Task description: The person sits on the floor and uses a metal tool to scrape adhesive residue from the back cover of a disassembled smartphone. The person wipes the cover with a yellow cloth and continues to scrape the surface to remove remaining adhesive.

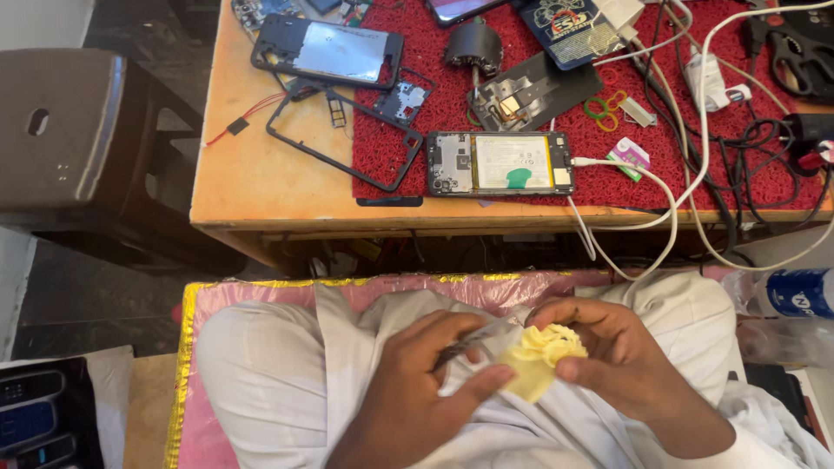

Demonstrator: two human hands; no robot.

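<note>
Both hands rest over my lap in white clothing. My right hand (612,347) pinches a crumpled yellow cloth (539,354) between thumb and fingers. My left hand (426,382) holds a thin metal tool (469,340), its tip against the cloth, with the thumb pressed on the cloth's lower edge. On the low wooden table (252,182) ahead lies an opened phone (499,163) with its back off and battery showing, a white cable (643,178) plugged into its right end.
A red mat (539,113) carries phone parts: a second opened phone (328,50), a black frame (343,148), a round dark part (473,45), scissors (804,52) and tangled cables. A dark stool (69,130) stands left, a water bottle (795,293) right.
</note>
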